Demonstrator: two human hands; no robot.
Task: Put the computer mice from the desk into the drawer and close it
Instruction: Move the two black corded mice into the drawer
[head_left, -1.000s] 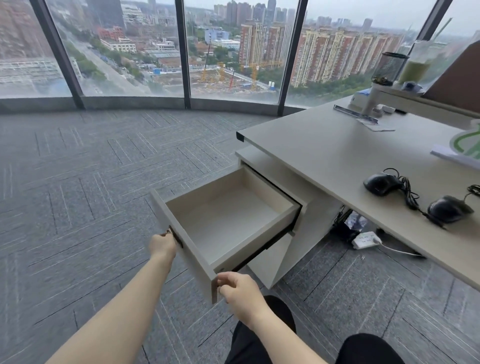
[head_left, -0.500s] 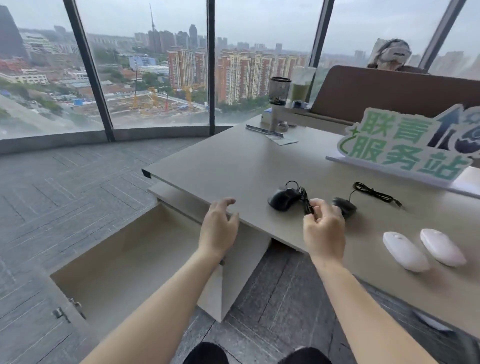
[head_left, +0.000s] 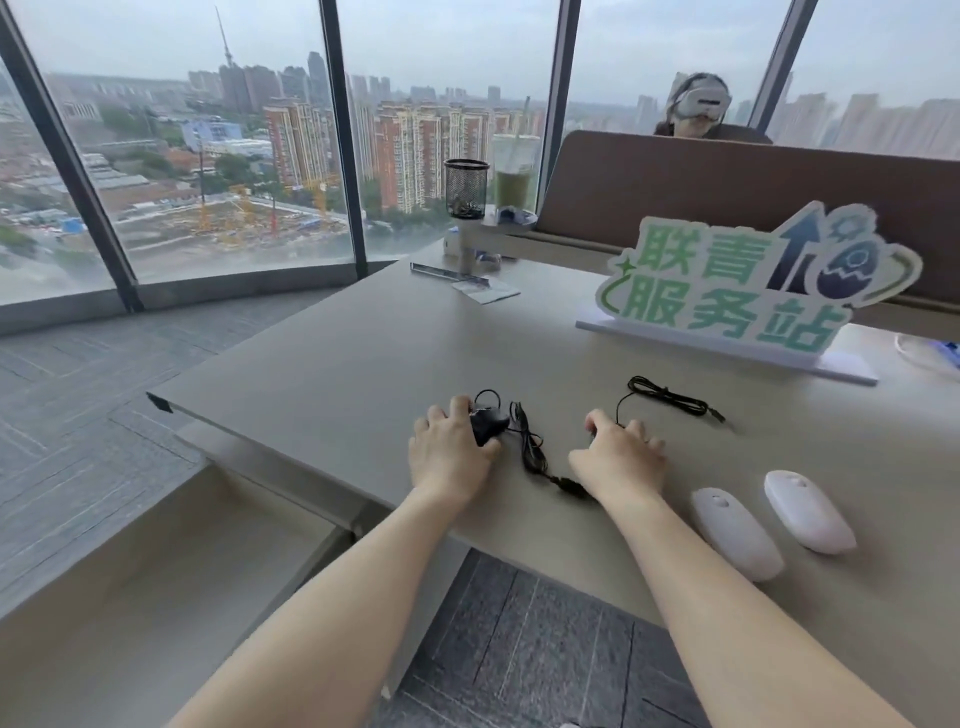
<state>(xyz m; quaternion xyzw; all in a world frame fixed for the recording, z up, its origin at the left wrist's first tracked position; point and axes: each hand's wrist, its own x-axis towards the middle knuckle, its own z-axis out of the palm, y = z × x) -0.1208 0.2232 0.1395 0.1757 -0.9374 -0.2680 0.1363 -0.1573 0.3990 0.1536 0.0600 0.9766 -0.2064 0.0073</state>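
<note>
On the beige desk (head_left: 363, 364), my left hand (head_left: 449, 452) is wrapped around a black wired mouse (head_left: 488, 423) whose cable (head_left: 532, 447) trails to the right. My right hand (head_left: 621, 454) covers a second black wired mouse, almost fully hidden under the palm, with its cable (head_left: 670, 400) lying behind it. Two white wireless mice (head_left: 735, 532) (head_left: 808, 509) lie side by side to the right of my right forearm. The open drawer (head_left: 156, 571) sits below the desk at the lower left, its inside bare.
A green and white sign (head_left: 727, 291) stands at the back of the desk. A mesh pen cup (head_left: 466, 188) and a green drink (head_left: 514, 176) stand on a raised shelf. A person sits behind the brown partition (head_left: 727, 182). Grey carpet lies around the desk.
My hands left the drawer front and moved up onto the desk. The left hand has closed over the left black mouse and the right hand over the right one.
</note>
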